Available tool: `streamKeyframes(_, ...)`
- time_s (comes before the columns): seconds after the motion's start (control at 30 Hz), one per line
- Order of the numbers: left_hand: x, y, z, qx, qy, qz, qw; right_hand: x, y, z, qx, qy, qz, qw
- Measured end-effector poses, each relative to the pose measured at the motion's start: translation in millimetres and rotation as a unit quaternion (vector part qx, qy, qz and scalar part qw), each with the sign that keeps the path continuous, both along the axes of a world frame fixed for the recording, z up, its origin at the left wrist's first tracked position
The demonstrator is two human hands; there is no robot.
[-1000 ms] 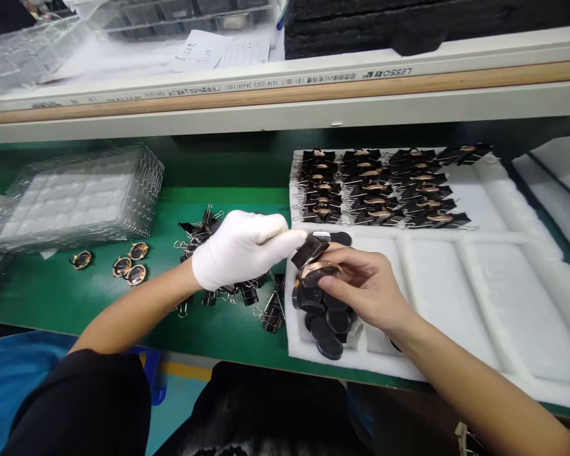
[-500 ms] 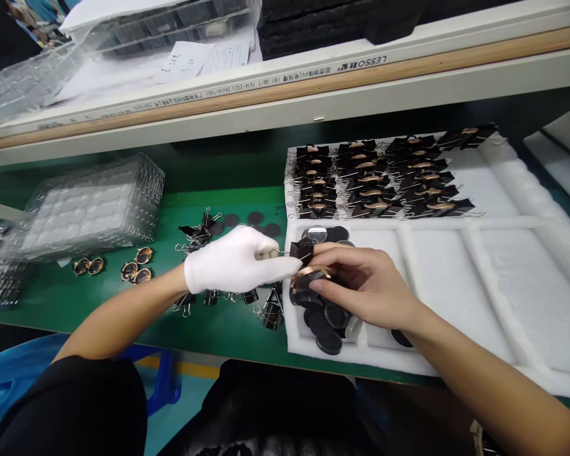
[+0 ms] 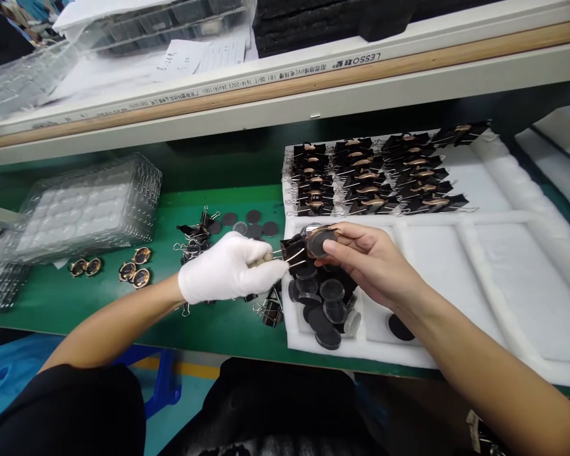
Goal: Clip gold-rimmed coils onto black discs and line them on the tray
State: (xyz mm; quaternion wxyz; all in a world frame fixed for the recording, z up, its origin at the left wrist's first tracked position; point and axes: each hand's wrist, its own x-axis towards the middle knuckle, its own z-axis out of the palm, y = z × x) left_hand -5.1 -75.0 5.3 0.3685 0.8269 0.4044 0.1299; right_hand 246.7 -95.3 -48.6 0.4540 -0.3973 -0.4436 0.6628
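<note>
Surface: green bench surface [image 3: 228,329] is running left to right under a long shelf [image 3: 313,101], with a white foam tray [image 3: 503,304] lying on its right half.
Left hand: white-gloved left hand [image 3: 228,272] is pinching the wire handles of a black binder clip [image 3: 293,249], fingers closed on them, the clip's mouth pointing right.
Right hand: bare right hand [image 3: 370,266] is gripping a copper-rimmed disc [image 3: 320,240] between thumb and fingertips, holding it above the near-left compartment of the tray.
Clip and disc: both are meeting at the disc's left edge; whether the clip is already biting is hard to tell.
Step in hand: judging by the pose, the clip is being fitted onto the rim of the disc.
Next move: it is calling for a steady disc and the clip mouth square to the rim before the handles are let go.
Tray contents: loose black discs [image 3: 325,304] are piling under the hands; rows of clipped pieces [image 3: 375,177] are filling the far compartments.
Left of the hands: spare binder clips [image 3: 197,235], a few copper rings [image 3: 133,269] and stacked clear blister trays [image 3: 85,206] are lying on the surface.
</note>
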Motion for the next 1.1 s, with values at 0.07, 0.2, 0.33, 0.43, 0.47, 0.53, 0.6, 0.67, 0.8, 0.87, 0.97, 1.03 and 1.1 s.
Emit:
streamKeyframes(0.07, 1.3, -4.1, -5.5, 0.000, 0.007, 0.010, 1.000, 0.4, 1.0, 0.0, -0.005, -0.002, 0.018, 1.000)
streamKeyframes(0.2, 2.0, -9.5, -16.2, -0.007, 0.017, 0.025, 1.000, 4.2, 3.2, -1.5, 0.001, -0.023, 0.060, 0.998)
streamKeyframes(0.33, 0.8, -13.6, -20.8, -0.014, 0.019, 0.015, 1.000, 6.2, 4.6, -2.8, 0.015, -0.039, 0.086, 0.995)
streamKeyframes(0.43, -0.2, -16.9, -21.3, -0.021, 0.025, 0.016, 0.999, 4.5, 4.2, -0.4, 0.030, -0.051, 0.090, 0.994)
streamKeyframes(0.47, -0.3, -17.8, -21.3, -0.028, 0.030, 0.019, 0.999, 3.4, 3.8, 0.4, 0.038, -0.058, 0.092, 0.993)
streamKeyframes(0.53, -0.1, -19.3, -21.7, -0.043, 0.040, 0.025, 0.998, 1.1, 2.9, 0.7, 0.058, -0.069, 0.094, 0.992)
streamKeyframes(0.6, 1.0, -19.9, -21.7, -0.050, 0.041, 0.031, 0.997, -1.2, 1.6, -0.8, 0.069, -0.073, 0.085, 0.991)
streamKeyframes(0.67, 2.2, -19.3, -19.9, -0.056, 0.041, 0.037, 0.997, -3.0, 0.1, -3.0, 0.067, -0.076, 0.068, 0.992)
streamKeyframes(0.8, -2.8, -8.7, -4.0, -0.064, 0.082, -0.008, 0.995, -4.1, -2.1, -4.1, 0.049, -0.073, 0.050, 0.995)
streamKeyframes(0.87, -11.8, 3.3, 8.4, -0.032, 0.091, -0.046, 0.994, -3.5, -1.8, -2.8, 0.029, -0.039, 0.032, 0.998)
streamKeyframes(0.97, -28.7, 24.1, 20.1, 0.074, 0.133, 0.024, 0.988, -1.8, 1.2, -0.4, -0.041, 0.064, -0.028, 0.997)
streamKeyframes(1.03, -36.3, 34.3, 16.8, 0.137, 0.229, 0.078, 0.961, -1.3, 3.7, 1.1, -0.100, 0.133, -0.070, 0.983)
streamKeyframes(1.1, -37.7, 39.4, 4.6, 0.176, 0.335, 0.036, 0.925, -2.2, 5.5, 2.4, -0.144, 0.178, -0.098, 0.968)
